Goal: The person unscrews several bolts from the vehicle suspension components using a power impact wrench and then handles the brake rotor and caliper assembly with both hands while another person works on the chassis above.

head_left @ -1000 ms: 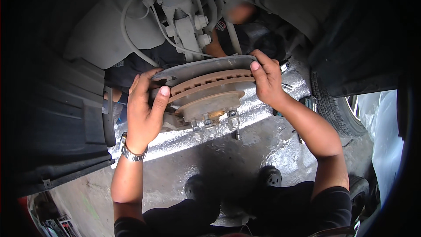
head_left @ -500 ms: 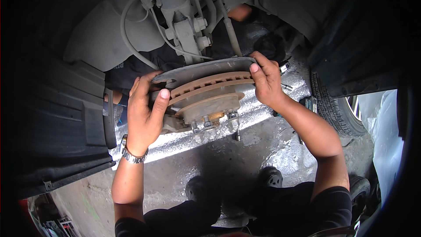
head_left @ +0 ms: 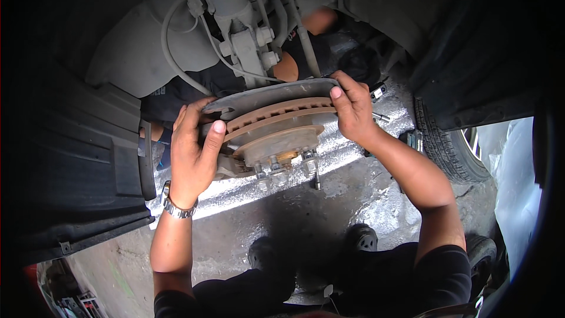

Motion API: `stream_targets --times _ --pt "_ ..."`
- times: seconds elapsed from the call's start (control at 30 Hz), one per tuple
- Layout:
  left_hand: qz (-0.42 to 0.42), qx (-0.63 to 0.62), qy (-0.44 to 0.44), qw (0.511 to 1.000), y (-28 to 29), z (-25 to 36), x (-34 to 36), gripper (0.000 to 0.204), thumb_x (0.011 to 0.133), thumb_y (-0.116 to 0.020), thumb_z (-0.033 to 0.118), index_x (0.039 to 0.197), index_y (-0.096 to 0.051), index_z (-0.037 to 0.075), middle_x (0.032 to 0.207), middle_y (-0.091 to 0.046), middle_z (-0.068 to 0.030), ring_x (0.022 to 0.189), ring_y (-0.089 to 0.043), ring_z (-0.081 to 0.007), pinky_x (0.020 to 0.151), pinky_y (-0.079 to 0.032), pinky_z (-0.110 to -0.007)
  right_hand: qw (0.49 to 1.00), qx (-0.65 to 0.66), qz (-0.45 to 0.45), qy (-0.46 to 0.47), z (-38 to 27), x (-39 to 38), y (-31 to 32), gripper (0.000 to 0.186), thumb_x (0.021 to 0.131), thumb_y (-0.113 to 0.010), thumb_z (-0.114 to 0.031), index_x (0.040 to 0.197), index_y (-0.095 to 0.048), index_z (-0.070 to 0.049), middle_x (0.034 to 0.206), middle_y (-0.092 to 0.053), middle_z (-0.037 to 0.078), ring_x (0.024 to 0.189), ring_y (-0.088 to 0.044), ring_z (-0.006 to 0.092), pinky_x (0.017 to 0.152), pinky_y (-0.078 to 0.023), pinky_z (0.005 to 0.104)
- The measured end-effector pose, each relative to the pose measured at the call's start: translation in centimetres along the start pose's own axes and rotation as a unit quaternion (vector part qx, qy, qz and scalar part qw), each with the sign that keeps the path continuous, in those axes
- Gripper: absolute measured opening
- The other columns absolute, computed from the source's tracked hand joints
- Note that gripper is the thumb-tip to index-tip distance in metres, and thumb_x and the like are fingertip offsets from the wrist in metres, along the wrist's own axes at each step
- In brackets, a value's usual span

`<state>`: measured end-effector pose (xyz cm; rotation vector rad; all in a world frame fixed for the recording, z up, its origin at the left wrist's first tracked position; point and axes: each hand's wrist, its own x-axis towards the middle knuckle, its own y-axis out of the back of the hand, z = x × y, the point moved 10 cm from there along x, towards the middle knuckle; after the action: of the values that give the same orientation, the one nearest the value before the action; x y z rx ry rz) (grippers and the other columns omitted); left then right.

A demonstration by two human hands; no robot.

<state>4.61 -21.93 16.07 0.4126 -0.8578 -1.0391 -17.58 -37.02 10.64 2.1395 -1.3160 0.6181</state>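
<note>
Both my hands grip a rusty brake disc (head_left: 282,113) and the grey dust shield (head_left: 276,90) behind it, one at each side. My left hand (head_left: 197,141) wraps the left edge, thumb toward the disc and fingers behind the shield. On the right edge my right hand (head_left: 354,108) has its thumb in front and its fingers over the shield's rim. Wheel studs with lug nuts (head_left: 278,171) stick out from the hub face toward me. Above the shield rises the strut (head_left: 226,0), bolted to its bracket (head_left: 250,50).
A brake hose (head_left: 168,41) loops down left of the strut. Behind the suspension, another person's dark clothing and bare skin (head_left: 286,68) partly show. A tyre (head_left: 450,147) lies at the right beside plastic sheeting (head_left: 518,171). Silvery sheet (head_left: 388,132) covers floor beneath the disc.
The disc's right side and my right hand have shifted slightly left. Behind the strut bracket, more of the other person's skin now shows. My left hand stays nearly in place.
</note>
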Motion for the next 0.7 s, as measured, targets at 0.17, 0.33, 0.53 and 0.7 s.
stream_targets --times 0.17,0.33,0.53,0.7 --pt "0.004 0.005 -0.007 1.000 0.00 -0.02 -0.03 0.045 0.096 -0.060 0.035 0.121 -0.059 -0.003 0.088 -0.066 -0.0163 0.087 -0.061 -0.0290 0.095 -0.042 -0.039 1.000 0.000 -0.006 -0.010 -0.26 0.04 0.00 0.023 0.099 -0.055 -0.020 0.088 -0.059 0.000 0.058 -0.053 0.008 0.054 -0.055 0.0120 0.053 -0.042 0.0283" --pt "0.001 0.003 0.008 1.000 0.02 -0.08 -0.20 0.044 0.096 -0.060 0.034 0.120 -0.059 -0.002 0.092 -0.066 -0.0174 0.089 -0.060 -0.0287 0.093 -0.043 -0.039 1.000 -0.007 -0.001 0.003 -0.47 0.00 0.07 0.022 0.098 -0.056 -0.019 0.088 -0.059 0.000 0.058 -0.052 0.008 0.054 -0.055 0.0133 0.053 -0.043 0.0286" --pt "-0.015 -0.003 0.048 0.999 -0.39 -0.40 -0.20 0.043 0.096 -0.060 0.034 0.120 -0.059 -0.003 0.097 -0.066 -0.0191 0.093 -0.062 -0.0302 0.099 -0.041 -0.041 1.000 -0.009 -0.004 -0.004 -0.02 -0.16 0.11 0.021 0.098 -0.056 -0.019 0.089 -0.059 0.000 0.058 -0.052 0.009 0.053 -0.057 0.0153 0.054 -0.043 0.0294" --pt "-0.009 0.006 0.027 1.000 -0.03 -0.19 -0.19 0.043 0.096 -0.060 0.033 0.119 -0.059 -0.003 0.101 -0.066 -0.0200 0.096 -0.062 -0.0328 0.095 -0.044 -0.040 1.000 -0.002 -0.008 -0.002 -0.42 0.11 0.06 0.021 0.098 -0.056 -0.019 0.089 -0.059 0.000 0.058 -0.052 0.010 0.053 -0.056 0.0159 0.053 -0.043 0.0301"
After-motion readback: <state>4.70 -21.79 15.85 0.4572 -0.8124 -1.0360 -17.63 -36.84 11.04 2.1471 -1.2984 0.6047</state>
